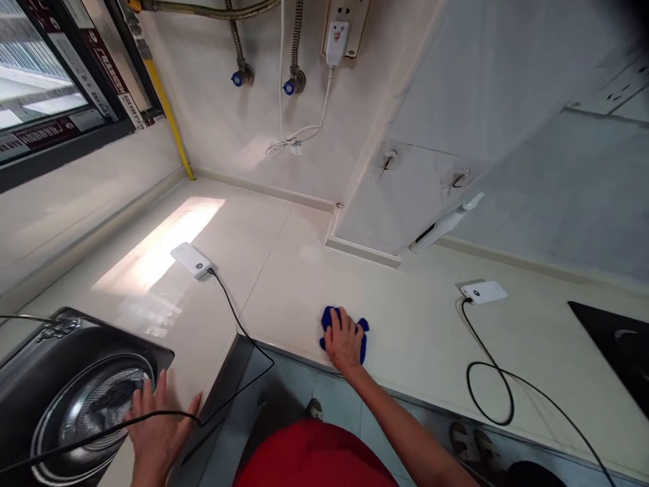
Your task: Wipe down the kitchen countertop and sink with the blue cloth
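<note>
My right hand point(343, 341) presses flat on a blue cloth point(362, 335) near the front edge of the cream countertop point(284, 270), palm down with the cloth bunched under the fingers. My left hand point(157, 429) rests open, fingers spread, on the counter beside the rim of the steel sink point(76, 412). A black cable point(91, 436) runs across just in front of that hand.
A white power bank point(191, 260) with a black cable lies mid-counter. A second white power bank point(483, 292) with a looped cable point(489, 392) sits to the right. A black hob point(616, 352) is at the far right. Pipes, valves and a socket are on the back wall.
</note>
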Available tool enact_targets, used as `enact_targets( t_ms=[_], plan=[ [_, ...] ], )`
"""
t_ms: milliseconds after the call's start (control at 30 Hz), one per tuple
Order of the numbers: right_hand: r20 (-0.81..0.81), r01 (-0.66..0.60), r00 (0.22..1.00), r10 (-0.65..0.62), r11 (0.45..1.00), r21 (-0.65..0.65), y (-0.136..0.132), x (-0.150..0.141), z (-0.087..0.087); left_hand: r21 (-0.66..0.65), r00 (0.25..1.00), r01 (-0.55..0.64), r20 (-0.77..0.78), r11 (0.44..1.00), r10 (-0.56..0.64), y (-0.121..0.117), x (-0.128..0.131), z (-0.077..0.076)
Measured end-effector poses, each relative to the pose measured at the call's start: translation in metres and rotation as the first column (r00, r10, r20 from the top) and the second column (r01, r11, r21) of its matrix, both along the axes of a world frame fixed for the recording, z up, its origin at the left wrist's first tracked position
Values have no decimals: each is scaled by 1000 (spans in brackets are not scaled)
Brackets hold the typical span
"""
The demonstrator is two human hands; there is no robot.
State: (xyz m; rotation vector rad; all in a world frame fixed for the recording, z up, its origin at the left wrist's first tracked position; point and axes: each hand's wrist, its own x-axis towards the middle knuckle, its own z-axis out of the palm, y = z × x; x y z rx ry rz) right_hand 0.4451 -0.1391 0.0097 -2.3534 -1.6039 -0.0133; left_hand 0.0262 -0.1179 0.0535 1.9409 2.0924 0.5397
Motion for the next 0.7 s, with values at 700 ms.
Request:
enact_targets(
  t_ms=[700],
  plan=[
    [-97, -721, 689, 719, 693, 18, 215, -120, 14, -119, 961, 147, -217, 982, -170, -3, -10, -51]
  ],
)
